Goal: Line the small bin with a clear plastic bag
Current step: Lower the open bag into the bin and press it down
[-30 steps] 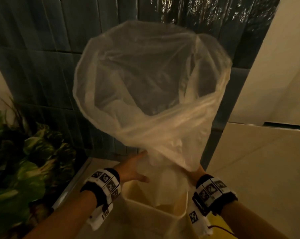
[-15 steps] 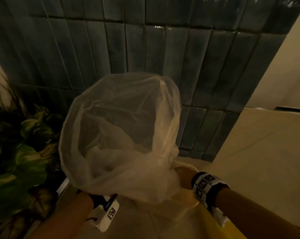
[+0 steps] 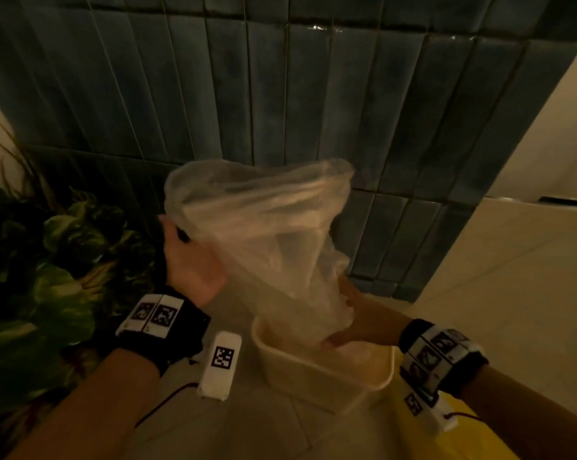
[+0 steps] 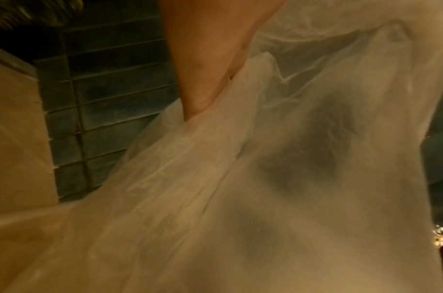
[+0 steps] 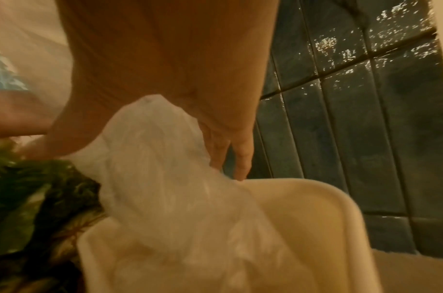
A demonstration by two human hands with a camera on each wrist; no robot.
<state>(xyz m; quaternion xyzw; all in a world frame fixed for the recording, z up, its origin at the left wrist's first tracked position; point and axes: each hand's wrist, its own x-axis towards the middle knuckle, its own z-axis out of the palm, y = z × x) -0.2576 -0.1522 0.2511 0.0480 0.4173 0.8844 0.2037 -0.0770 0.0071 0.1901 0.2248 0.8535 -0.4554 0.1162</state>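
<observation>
A clear plastic bag hangs half-collapsed over a small cream bin on the floor. My left hand is raised at the bag's upper left edge and holds the film there. In the left wrist view a finger presses into a fold of the bag. My right hand grips the bunched lower end of the bag just above the bin's opening. The right wrist view shows that white bunch under my palm, trailing down into the bin.
A dark blue tiled wall stands right behind the bin. A leafy plant crowds the left side. Pale floor spreads to the right. Something yellow lies at the bottom right under my right wrist.
The bag was ballooned high and has dropped and deflated. My left hand rose from beneath it to its upper left edge. My right hand carried the lower end down to the bin.
</observation>
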